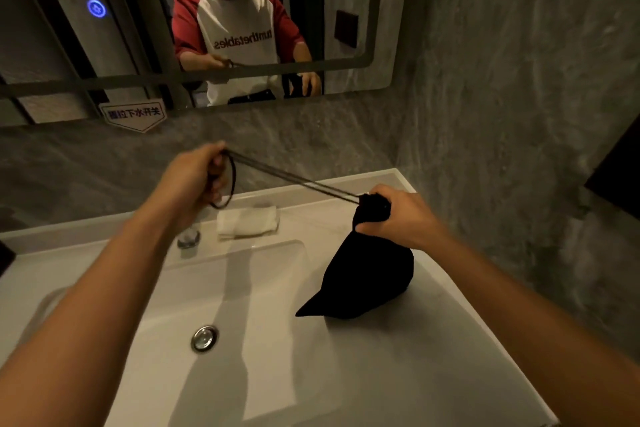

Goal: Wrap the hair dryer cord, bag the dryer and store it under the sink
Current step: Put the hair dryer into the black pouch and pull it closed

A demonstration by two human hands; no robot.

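Two hands [194, 177] — bag [363, 281] upright (drawstring [294, 178] taut).

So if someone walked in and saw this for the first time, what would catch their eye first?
Probably the black bag sitting on the right side of the white sink, its neck pinched shut by the right hand. Next, the drawstring stretched tight from the bag up to the left hand, which is raised over the back of the sink. Behind, the mirror reflects the person in a red-and-white shirt.
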